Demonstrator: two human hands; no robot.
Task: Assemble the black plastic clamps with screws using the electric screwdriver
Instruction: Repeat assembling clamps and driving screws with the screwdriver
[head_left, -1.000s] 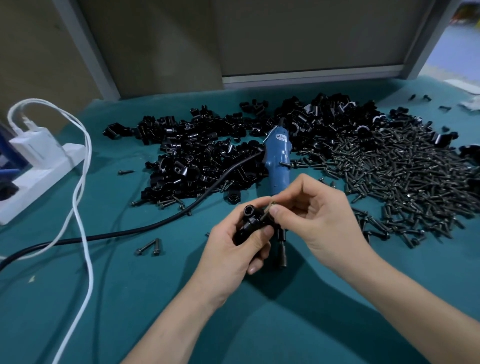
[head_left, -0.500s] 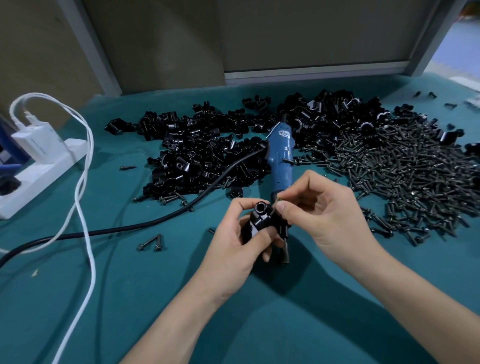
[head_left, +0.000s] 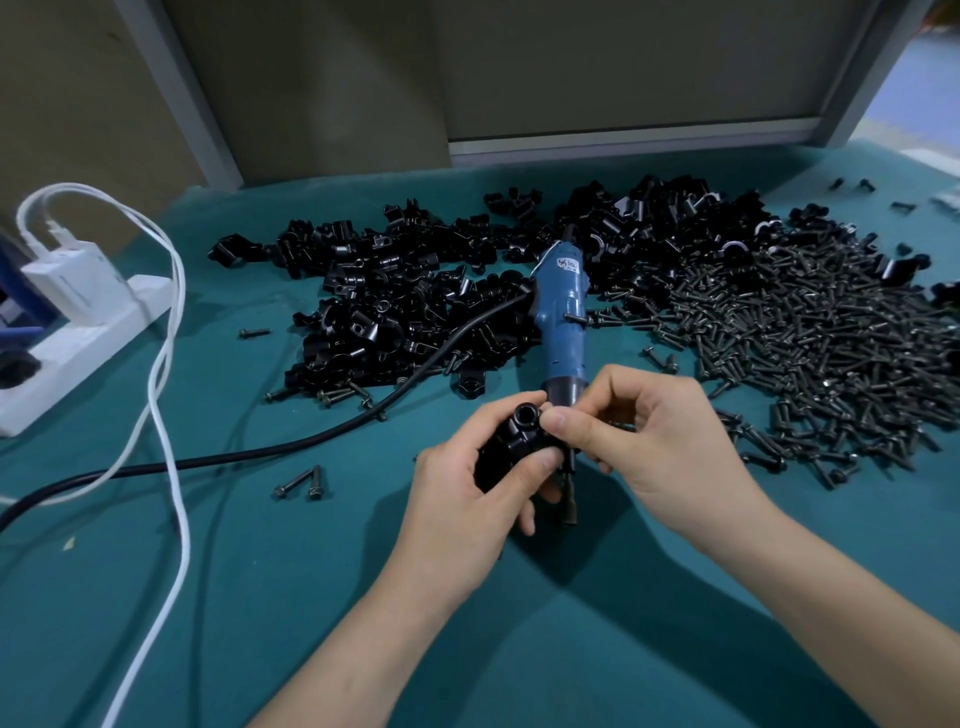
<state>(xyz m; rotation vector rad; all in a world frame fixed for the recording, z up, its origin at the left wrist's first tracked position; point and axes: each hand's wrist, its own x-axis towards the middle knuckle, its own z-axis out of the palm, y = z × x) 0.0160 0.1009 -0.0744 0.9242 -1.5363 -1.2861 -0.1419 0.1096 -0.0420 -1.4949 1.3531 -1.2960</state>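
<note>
- While the left hand is wrapped tight round a clamp, the right hand pinches its side between thumb and forefinger.
- The screwdriver lies just behind.

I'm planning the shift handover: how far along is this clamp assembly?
Done: no finished stack can be told apart. In hand: the left hand grips one clamp while the right hand pinches at its side, probably seating a screw that is hidden. The electric screwdriver lies on the table, untouched. Left: driving this one, plus large piles of loose clamps and screws.
</note>
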